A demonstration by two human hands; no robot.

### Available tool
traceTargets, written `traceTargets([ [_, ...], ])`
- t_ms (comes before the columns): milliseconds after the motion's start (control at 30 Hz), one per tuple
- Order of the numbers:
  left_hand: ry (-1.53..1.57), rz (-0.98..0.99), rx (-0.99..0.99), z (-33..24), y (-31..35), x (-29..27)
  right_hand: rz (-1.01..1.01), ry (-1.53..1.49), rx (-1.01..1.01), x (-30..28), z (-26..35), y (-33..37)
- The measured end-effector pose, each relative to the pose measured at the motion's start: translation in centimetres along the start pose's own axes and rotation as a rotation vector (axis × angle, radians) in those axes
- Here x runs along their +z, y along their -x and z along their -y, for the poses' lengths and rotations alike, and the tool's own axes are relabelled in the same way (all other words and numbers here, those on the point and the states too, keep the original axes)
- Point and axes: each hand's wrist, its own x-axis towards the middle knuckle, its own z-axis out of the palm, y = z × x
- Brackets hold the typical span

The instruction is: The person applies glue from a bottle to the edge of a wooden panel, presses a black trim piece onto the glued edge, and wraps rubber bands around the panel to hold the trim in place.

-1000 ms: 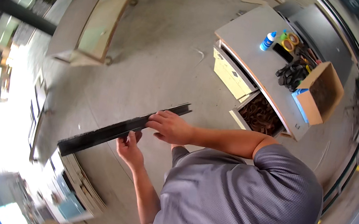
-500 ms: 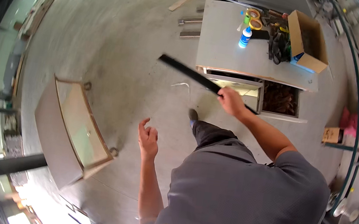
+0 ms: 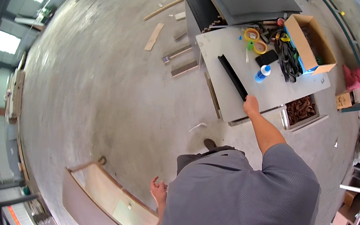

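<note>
My right hand (image 3: 251,106) is closed round the near end of a long, straight black strip (image 3: 232,77). The strip reaches out over the grey tabletop (image 3: 226,49); whether it touches the surface I cannot tell. To its right stands a blue-and-white bottle (image 3: 262,73). Low beside my body, my left hand (image 3: 159,191) hangs with nothing in it, its fingers loosely bent and apart. Just beyond that hand is a wooden frame-like cabinet (image 3: 115,200) on casters, partly hidden behind my arm.
Yellow tape rolls (image 3: 259,47), black straps (image 3: 289,59) and a cardboard box (image 3: 309,43) crowd the table's far right. Below, an open drawer (image 3: 323,121) holds brown coiled pieces. Wood offcuts (image 3: 184,69) lie on the floor left of the table.
My right hand has swung the strip from above the floor to over the tabletop. My left hand has dropped back toward my side. The view has turned and shifted toward the table.
</note>
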Motion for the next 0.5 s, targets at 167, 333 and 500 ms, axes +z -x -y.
traceTargets([
  [167,0.068,0.15,-0.014,-5.8,-17.0,-1.0,-0.073,0.027,0.155,1.5,1.2,0.0],
  [333,0.039,0.347,0.172,-13.3,-35.6,1.2,-0.271,0.002,0.201,-1.8,10.7,0.5],
  [500,-0.268,0.735,0.268,-31.0,-53.1,8.1,-0.401,-0.093,0.029,-4.8,22.8,-9.1],
])
